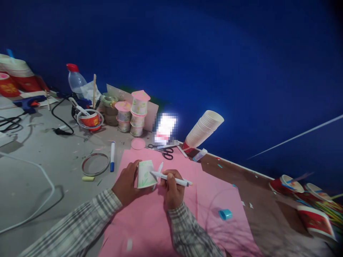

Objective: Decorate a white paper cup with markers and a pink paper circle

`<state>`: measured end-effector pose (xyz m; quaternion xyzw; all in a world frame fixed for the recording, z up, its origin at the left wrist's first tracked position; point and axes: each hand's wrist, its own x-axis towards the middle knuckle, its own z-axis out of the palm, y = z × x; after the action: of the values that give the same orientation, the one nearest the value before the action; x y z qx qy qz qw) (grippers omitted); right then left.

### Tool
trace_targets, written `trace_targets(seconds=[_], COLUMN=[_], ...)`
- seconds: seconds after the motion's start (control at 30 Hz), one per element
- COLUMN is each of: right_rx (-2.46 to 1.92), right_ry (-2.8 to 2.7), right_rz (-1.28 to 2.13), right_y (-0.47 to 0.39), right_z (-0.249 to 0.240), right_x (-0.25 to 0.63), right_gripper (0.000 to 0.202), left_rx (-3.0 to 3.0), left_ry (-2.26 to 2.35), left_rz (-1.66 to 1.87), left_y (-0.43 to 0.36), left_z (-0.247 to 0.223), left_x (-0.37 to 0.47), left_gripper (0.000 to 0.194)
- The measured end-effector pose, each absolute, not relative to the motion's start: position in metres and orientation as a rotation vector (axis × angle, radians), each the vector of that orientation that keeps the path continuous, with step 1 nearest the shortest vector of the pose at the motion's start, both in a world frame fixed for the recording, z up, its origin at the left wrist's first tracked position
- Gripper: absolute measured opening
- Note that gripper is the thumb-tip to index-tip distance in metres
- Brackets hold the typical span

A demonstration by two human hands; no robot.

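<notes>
White paper cup [146,174], marked with green plant shapes, lies sideways above the pink paper [214,200], gripped by the left hand [127,184]; the right hand [173,187] pinches a white marker [171,177], its tip at the cup's side. Scissors [166,153] rest beyond.

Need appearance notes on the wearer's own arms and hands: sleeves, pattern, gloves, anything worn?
Both arms wear long woven-looking sleeves in a white, grey and dark plaid, loose and wrinkled, ending at the wrists. Left hand and right hand are bare, without gloves.
</notes>
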<state>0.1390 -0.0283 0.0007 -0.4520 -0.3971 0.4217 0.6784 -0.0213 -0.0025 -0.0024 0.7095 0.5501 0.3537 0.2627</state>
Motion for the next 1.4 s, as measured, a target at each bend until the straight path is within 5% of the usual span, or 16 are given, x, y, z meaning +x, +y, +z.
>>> trace_targets(seconds=[1.4], right_rx=[-1.054], right_ry=[-0.902], right_rz=[0.873], right_y=[-0.0304], right_z=[0.0035], right_x=[0.1397], right_gripper=[0.025], left_rx=[1.947], left_ry=[1.499], left_rz=[0.945], left_y=[-0.0029], left_z=[-0.0024], left_x=[-0.0213], left_gripper=[0.081])
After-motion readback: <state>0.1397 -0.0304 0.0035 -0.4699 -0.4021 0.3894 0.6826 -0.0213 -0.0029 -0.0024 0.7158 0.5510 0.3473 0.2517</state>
